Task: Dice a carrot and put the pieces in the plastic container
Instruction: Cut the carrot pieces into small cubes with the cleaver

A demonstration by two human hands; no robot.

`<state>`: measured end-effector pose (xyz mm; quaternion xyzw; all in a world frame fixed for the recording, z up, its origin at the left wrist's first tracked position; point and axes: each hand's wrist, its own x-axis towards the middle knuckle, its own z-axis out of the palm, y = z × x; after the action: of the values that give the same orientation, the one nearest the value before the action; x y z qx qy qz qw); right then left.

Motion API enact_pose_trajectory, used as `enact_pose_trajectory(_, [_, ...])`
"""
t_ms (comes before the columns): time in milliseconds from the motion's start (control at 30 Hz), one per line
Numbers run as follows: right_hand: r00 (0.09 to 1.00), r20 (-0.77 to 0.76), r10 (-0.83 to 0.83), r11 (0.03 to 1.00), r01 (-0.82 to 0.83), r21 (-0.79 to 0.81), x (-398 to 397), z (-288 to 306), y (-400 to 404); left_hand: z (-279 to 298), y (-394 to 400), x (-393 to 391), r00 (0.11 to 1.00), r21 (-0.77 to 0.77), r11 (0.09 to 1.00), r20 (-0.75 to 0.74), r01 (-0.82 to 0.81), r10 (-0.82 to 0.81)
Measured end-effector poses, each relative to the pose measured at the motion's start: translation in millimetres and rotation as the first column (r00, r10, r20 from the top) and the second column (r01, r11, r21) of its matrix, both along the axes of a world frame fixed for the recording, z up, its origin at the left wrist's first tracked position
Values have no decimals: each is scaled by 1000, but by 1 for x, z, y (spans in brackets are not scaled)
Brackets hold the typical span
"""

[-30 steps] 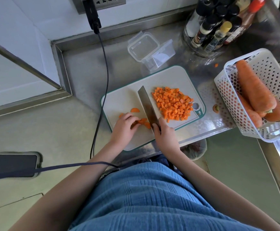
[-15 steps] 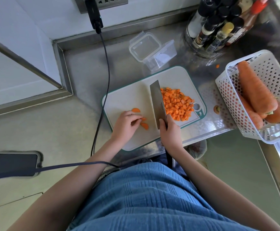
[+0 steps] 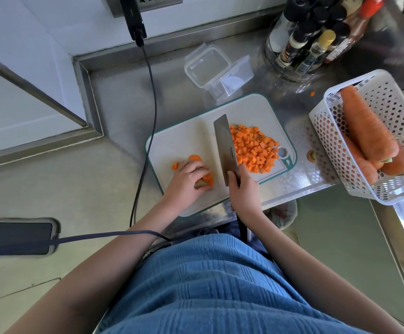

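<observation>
A white cutting board (image 3: 186, 138) lies on the steel counter. A pile of diced carrot (image 3: 254, 148) covers its right half. My right hand (image 3: 244, 189) grips the handle of a cleaver (image 3: 225, 145), whose blade stands against the pile's left edge. My left hand (image 3: 186, 179) rests with curled fingers on a few carrot slices (image 3: 208, 178) at the board's left; more slices (image 3: 194, 157) lie just beyond it. The clear plastic container (image 3: 234, 78) stands behind the board, its lid (image 3: 205, 65) leaning on it.
A white perforated basket (image 3: 388, 92) with whole carrots (image 3: 367, 126) stands at the right. Sauce bottles (image 3: 316, 37) crowd the back right corner. A black cable (image 3: 148, 116) hangs from the wall socket along the board's left. A carrot end (image 3: 311, 155) lies on the counter.
The cleaver swung right from the slices to the edge of the diced pile, pushing the pile together. My left hand settled over the remaining slices.
</observation>
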<state>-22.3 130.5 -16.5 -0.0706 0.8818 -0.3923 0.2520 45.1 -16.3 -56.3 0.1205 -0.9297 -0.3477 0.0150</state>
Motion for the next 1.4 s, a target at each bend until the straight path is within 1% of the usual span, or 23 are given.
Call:
enact_pose_trajectory(200, [999,-16,42,999,-41,31,3,1,-2,4,14,-11,985,70,984,-42,-162,166])
enact_pose_trajectory(333, [999,-20,40,999,-40,8,1,3,-6,7,21,-20,982,112,976,-31,-184,189])
enact_pose_trajectory(433, [999,-24,49,998,-48,28,1,1,-10,9,19,-13,977,153,966,-16,-208,213])
enact_pose_trajectory(567, [997,-43,68,996,-65,63,1,2,-10,6,12,-4,968,120,961,-15,-249,252])
enact_pose_trajectory(667, [992,-68,109,988,-101,120,-2,5,-7,3,10,-5,969,103,964,-3,-246,248])
enact_pose_trajectory(767, [986,-55,159,971,-146,191,-3,6,-4,5,13,-8,976,114,970,0,-216,218])
enact_pose_trajectory(833, [984,-43,172,966,-159,205,0,4,-5,6,15,-10,979,121,972,-9,-201,203])
enact_pose_trajectory(1000, [986,-12,169,976,-166,145,4,4,-16,9,16,-10,977,130,969,-28,-208,214])
enact_pose_trajectory(1167, [988,-27,154,979,-149,137,-1,4,-24,14,15,-11,982,134,979,-83,-157,169])
enact_pose_trajectory(1233, [990,-46,131,984,-125,127,-3,4,-21,11,15,-9,983,120,979,-64,-163,171])
enact_pose_trajectory(1300, [992,-64,108,991,-102,87,-4,5,-17,9,13,-5,980,138,973,-39,-186,193])
enact_pose_trajectory(1400, [991,-57,120,991,-117,63,-1,8,-14,9,10,1,977,132,974,-81,-185,197])
